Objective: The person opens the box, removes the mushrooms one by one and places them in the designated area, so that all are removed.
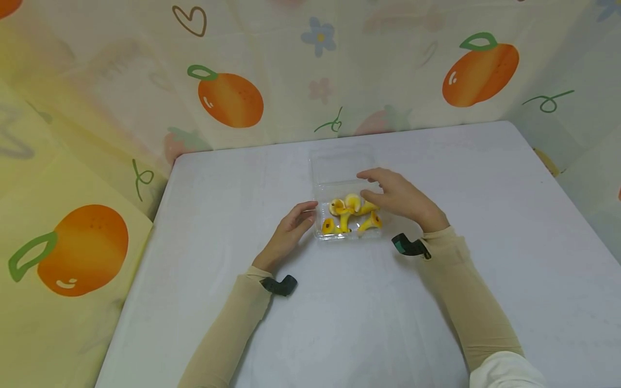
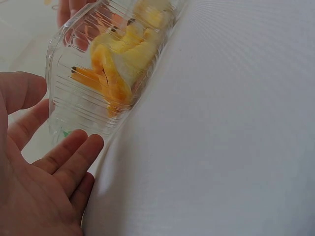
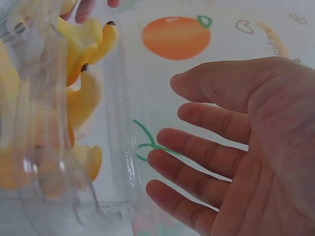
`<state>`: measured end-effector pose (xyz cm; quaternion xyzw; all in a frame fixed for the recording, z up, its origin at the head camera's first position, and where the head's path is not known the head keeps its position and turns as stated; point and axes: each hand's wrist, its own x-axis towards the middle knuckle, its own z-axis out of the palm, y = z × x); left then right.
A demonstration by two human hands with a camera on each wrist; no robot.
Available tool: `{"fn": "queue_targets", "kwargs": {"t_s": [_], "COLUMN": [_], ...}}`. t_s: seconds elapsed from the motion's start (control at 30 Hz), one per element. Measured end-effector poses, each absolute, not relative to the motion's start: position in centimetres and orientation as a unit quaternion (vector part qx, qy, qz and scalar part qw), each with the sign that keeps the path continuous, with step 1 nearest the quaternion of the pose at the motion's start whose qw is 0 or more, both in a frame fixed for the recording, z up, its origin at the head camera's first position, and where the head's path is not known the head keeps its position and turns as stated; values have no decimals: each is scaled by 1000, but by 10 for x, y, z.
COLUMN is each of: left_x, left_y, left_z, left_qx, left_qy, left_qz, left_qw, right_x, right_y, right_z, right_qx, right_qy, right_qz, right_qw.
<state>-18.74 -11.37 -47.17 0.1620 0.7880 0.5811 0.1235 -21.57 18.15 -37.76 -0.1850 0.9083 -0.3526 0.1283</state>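
Note:
A clear plastic clamshell box (image 1: 330, 237) sits on the white table with its transparent lid (image 1: 342, 166) laid back behind it. Inside lie several yellow trumpet-shaped pieces (image 1: 345, 218) with flared ends; some show dark tips in the wrist views. At the box's left side is my left hand (image 1: 289, 233), fingertips right at the clear wall (image 2: 81, 115) and fingers loosely bent. My right hand (image 1: 400, 196) hovers over the right rear corner. Its fingers are spread and hold nothing, as the right wrist view shows, a little apart from the box edge (image 3: 127, 152).
The white-covered table (image 1: 368, 323) extends around the box. Behind it hangs a pale curtain (image 1: 286, 64) printed with oranges and flowers, and a yellow printed cloth (image 1: 58, 183) stands at the left. Dark wrist-camera mounts (image 1: 280, 285) are strapped at both wrists.

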Motion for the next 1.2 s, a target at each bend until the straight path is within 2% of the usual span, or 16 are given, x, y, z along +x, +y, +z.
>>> {"fn": "queue_targets", "kwargs": {"t_s": [1.2], "left_x": [-187], "left_y": [-113], "left_z": [-471], "left_qx": [163], "left_qy": [793], "left_qz": [575], "left_qw": [121], "right_x": [-215], "right_y": [162], "right_z": [-391], "right_qx": [-210], "right_qy": [925], "right_qz": [-275], "right_qw": [159]}}
